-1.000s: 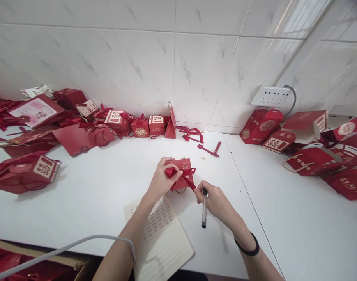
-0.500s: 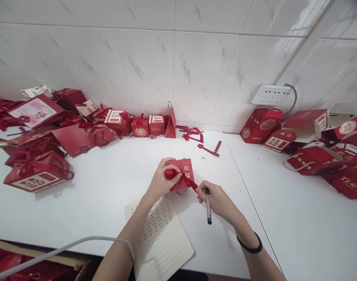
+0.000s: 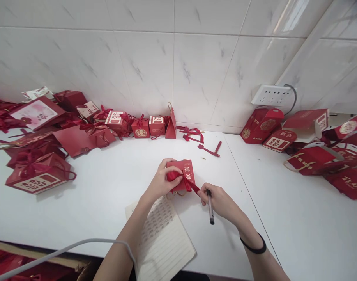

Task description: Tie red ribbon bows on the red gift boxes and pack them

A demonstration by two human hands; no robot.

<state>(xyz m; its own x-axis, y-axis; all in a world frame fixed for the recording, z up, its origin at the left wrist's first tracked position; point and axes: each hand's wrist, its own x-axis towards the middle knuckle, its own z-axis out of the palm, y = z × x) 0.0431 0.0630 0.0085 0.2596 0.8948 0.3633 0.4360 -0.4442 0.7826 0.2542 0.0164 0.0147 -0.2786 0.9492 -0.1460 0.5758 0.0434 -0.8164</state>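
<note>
A small red gift box [image 3: 188,167] with gold characters lies on the white table in front of me. Across its top runs a dark red ribbon [image 3: 189,185], tied near the middle. My left hand [image 3: 166,177] rests over the box's left side, thumb and forefinger pinching the ribbon at the knot. Off the box's right edge, my right hand [image 3: 212,198] grips a ribbon end between thumb and finger. A pen [image 3: 210,208] is also tucked in that hand, pointing down. Partly under my left forearm lies an open lined notebook [image 3: 169,242] with handwriting.
Several red gift boxes [image 3: 38,171] crowd the left and back. More red boxes [image 3: 276,140] stand at the right, below a white power strip [image 3: 272,95]. Loose red strips [image 3: 209,149] lie near the wall. A grey cable [image 3: 79,244] crosses the lower left, above a carton of red items.
My right hand has shifted slightly right and down with the ribbon end and pen. My left hand stays at the knot. The view has moved a little.
</note>
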